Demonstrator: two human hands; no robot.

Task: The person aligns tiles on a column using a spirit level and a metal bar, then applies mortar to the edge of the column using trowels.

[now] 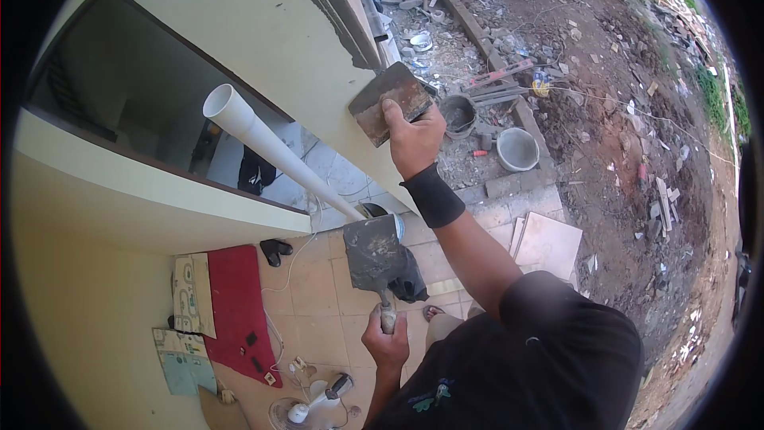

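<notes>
My right hand [418, 139], with a black band at the wrist, grips a wide flat scraper [390, 103], thumb pressed on its mortar-smeared face. The scraper is at the edge of the pale wall [306, 44]; whether it touches is unclear. Lower down, my left hand [386, 338] is closed around the handle of a square-bladed trowel [372, 253]. Its grey blade lies face up, with smears and little mortar visible. Something black [410, 279] shows behind the trowel, partly hidden. Along the wall's corner above runs a rough grey mortar strip [330, 8].
A white pipe [278, 155] slants close beside the hands. Buckets [517, 149] and rubble lie on the ground outside. On the tiled floor [318, 302] are a red mat [237, 302], cables, a fan [298, 412] and black shoes [275, 252]. Boards [549, 243] lie at right.
</notes>
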